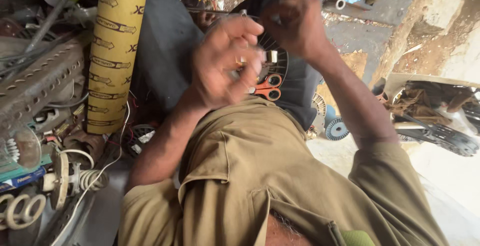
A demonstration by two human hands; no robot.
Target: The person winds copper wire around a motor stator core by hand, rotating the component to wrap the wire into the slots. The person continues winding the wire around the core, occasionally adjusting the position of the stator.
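The round dark wire fan guard (277,56), a cage of thin metal spokes, is resting on the person's lap at about twelve o'clock in the view, mostly hidden behind both hands. The left hand (225,63) is curling, blurred, around something small and pale against the spokes; what it is pinching I cannot tell. The right hand (295,23) is closing over the upper rim. The guard looks light and springy, its wires easily bent, so the stiffer rim seems the safest hold. Orange-handled scissors (267,87) are lying just below, at six o'clock of the guard.
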